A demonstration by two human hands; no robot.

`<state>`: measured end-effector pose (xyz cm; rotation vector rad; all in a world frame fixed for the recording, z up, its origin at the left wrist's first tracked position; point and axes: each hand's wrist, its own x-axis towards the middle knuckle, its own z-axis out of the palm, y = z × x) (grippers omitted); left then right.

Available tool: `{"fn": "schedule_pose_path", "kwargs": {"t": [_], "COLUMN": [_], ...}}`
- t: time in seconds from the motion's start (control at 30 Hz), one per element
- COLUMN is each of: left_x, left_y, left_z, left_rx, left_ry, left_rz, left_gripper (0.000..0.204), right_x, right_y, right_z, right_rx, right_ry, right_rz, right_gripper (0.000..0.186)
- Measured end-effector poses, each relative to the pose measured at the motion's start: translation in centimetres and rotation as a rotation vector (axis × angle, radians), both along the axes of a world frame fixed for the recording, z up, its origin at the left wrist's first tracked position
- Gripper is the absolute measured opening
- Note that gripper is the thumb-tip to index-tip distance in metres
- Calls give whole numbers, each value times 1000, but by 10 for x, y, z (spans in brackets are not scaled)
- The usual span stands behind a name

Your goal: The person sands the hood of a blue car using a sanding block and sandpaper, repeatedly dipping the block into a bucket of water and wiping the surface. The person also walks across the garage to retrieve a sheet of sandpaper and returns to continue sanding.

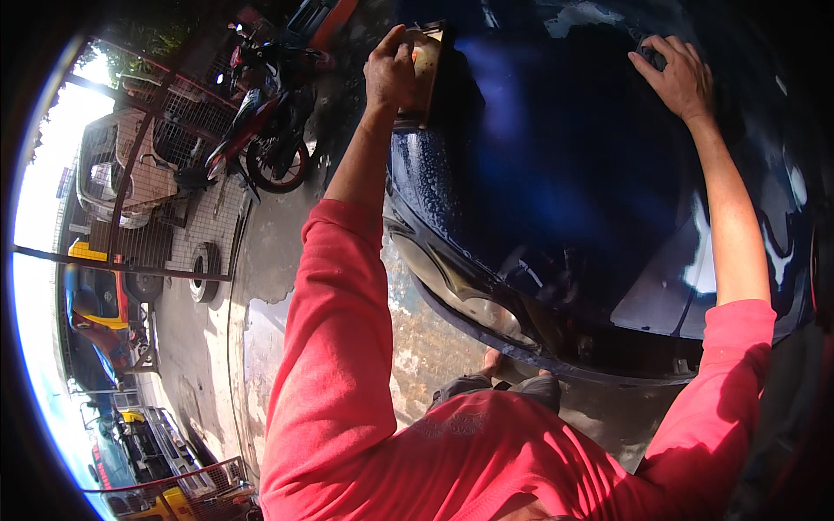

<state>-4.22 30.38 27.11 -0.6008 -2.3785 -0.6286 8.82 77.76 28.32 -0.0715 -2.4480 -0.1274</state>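
Observation:
Before me is the dark blue hood (pixel 565 174) of a car, with water drops and pale streaks along its near left edge. My left hand (pixel 391 69) reaches far forward, its fingers closed at the edge of a flat rectangular piece (pixel 425 65) with a pale yellow face and a dark rim. What that piece is I cannot make out. At the far right my right hand (pixel 678 78) is on the hood, fingers bent over a small dark thing (pixel 655 57), mostly covered. The cloudy headlight (pixel 482 314) lies between my arms, closer to my body.
A red and black motorcycle (pixel 269 122) is parked on the left. Beyond it stand a metal mesh fence (pixel 174 156), a loose tyre (pixel 204 271) and several vehicles. Patchy concrete (pixel 269 330) runs beside the car, and my feet show by the front bumper (pixel 460 326).

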Motion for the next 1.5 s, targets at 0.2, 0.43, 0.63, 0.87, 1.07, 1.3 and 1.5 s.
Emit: {"fn": "schedule_pose_path", "kwargs": {"t": [0.2,0.43,0.63,0.87,1.07,1.3,1.5], "left_x": [233,67,45,215,5,165,149], "left_y": [-67,-44,-8,-91,-33,-46,-72], "left_z": [-52,0,8,-52,-5,-46,-34], "left_rx": [350,144,230,342,97,437,228], "left_ry": [-316,-271,-260,-382,-172,-316,-382], "left_rz": [-440,-333,-222,-562,-280,-211,-254], "left_gripper": [46,43,44,49,45,45,48], "right_x": [12,6,9,7,6,19,18], "right_y": [-13,-13,-17,-12,-6,-16,-11], "right_z": [12,11,13,12,3,11,5], "right_rx": [-30,-30,-19,-45,-53,-64,-55], "right_ry": [-66,-14,-33,-40,-48,-47,2], "right_rz": [-3,69,40,73,78,52,107], "right_gripper": [38,36,35,34,37,36,33]}}
